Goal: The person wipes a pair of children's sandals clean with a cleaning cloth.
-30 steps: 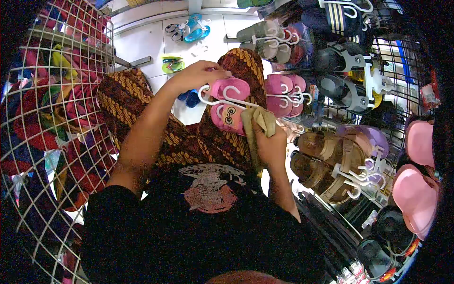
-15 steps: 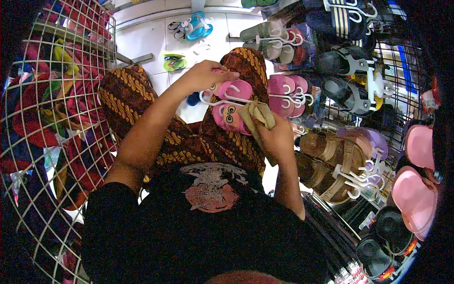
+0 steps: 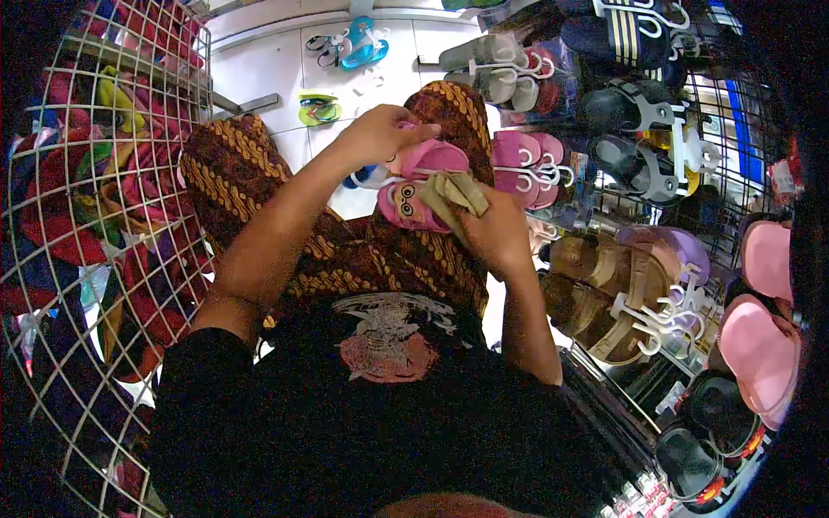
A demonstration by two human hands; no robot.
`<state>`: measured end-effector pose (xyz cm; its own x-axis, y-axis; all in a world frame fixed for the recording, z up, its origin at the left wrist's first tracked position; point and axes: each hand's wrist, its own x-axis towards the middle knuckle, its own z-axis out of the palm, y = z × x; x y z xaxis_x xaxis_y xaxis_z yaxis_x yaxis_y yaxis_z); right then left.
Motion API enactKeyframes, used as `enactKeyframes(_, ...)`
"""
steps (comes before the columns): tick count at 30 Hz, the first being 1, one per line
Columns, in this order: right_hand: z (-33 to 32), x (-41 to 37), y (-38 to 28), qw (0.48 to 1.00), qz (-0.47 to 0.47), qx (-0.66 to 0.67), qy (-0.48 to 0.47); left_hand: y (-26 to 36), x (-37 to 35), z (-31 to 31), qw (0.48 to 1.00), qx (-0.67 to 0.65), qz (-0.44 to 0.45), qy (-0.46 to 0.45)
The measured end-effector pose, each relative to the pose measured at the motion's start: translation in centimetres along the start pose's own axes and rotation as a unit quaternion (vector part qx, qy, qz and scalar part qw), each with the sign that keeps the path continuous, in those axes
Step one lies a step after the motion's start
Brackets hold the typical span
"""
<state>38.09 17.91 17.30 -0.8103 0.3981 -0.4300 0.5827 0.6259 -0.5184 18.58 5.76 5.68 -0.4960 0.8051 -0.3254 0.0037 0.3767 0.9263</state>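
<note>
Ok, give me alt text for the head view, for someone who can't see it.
The left hand holds pink sandals with cartoon eyes while the right hand presses a beige cloth against them; brown sandals hang at right.

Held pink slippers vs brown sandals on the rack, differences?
Pink slippers carry cartoon eyes; brown sandals have plain wide straps. Pink slippers are gripped by the left hand, with the right hand pressing a cloth on them; brown sandals hang untouched on the rack. Both sit on white plastic hangers.
</note>
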Motion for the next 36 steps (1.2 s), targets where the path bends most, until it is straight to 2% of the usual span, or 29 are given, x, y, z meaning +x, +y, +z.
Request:
enactKeyframes(1,0.1,0.1,0.1,1.000,0.002,0.010,-0.006,0.1,0.0,0.1,1.000,-0.023,0.010,0.006)
enactKeyframes(4,0.6,0.2,0.5,1.000,-0.007,0.017,0.005,0.6,-0.1,-0.1,0.996,-0.075,-0.054,-0.007)
enactKeyframes(7,0.8,0.0,-0.3,0.999,-0.032,-0.009,0.027,2.1,-1.0,0.2,0.991,-0.026,-0.117,0.065)
enactKeyframes(9,1.2,-0.3,-0.7,0.998,-0.045,-0.036,0.040,-2.2,0.5,1.2,0.997,-0.061,-0.049,0.001)
enactKeyframes(11,1.7,-0.3,-0.9,0.995,-0.056,-0.067,0.054,-1.7,0.3,1.1,0.997,-0.050,-0.013,-0.063)
enactKeyframes(13,0.9,0.1,0.0,0.999,-0.018,0.030,0.026,-0.1,0.1,0.0,0.992,0.009,-0.009,-0.122)
enactKeyframes(15,-0.3,0.5,0.8,0.994,0.039,0.101,0.006,-0.2,-0.5,-2.1,0.968,0.083,0.069,-0.228)
enactKeyframes(16,-0.5,0.3,0.9,0.990,0.042,0.134,0.025,0.0,-0.8,-3.1,0.947,0.120,0.108,-0.279)
enactKeyframes(17,-0.6,-0.1,1.0,0.984,0.046,0.167,0.044,0.6,-1.2,-3.4,0.944,0.095,0.149,-0.277)
enactKeyframes(20,-0.2,-0.9,2.2,0.978,0.026,0.192,0.073,0.9,-1.4,-2.7,0.954,-0.030,0.113,-0.276)
enactKeyframes(21,0.0,-1.3,2.6,0.976,0.017,0.202,0.077,1.0,-2.0,-2.4,0.971,0.043,0.154,-0.178)
enactKeyframes(24,0.2,-2.1,3.0,0.973,0.018,0.215,0.087,1.2,-2.1,-1.4,0.987,0.010,0.086,-0.139)
enactKeyframes(25,0.5,-2.2,3.4,0.971,0.018,0.221,0.089,1.5,-2.4,-1.1,0.988,0.010,0.102,-0.114)
enactKeyframes(27,0.7,-2.5,3.3,0.969,0.030,0.229,0.092,2.3,-2.6,-1.0,0.990,0.060,0.035,-0.124)
enactKeyframes(29,0.9,-2.4,3.7,0.963,0.009,0.256,0.086,2.4,-2.4,-0.8,0.990,0.078,0.033,-0.116)
enactKeyframes(31,0.9,-2.5,3.7,0.960,0.012,0.269,0.078,1.2,-2.1,0.0,0.990,0.061,0.094,-0.089)
enactKeyframes(33,0.3,-2.6,3.0,0.961,0.042,0.266,0.069,0.3,-2.0,0.7,0.990,0.055,0.115,-0.066)
enactKeyframes(36,0.8,-2.3,4.2,0.974,-0.024,0.214,0.077,0.4,-2.1,1.2,0.989,0.053,0.127,-0.054)
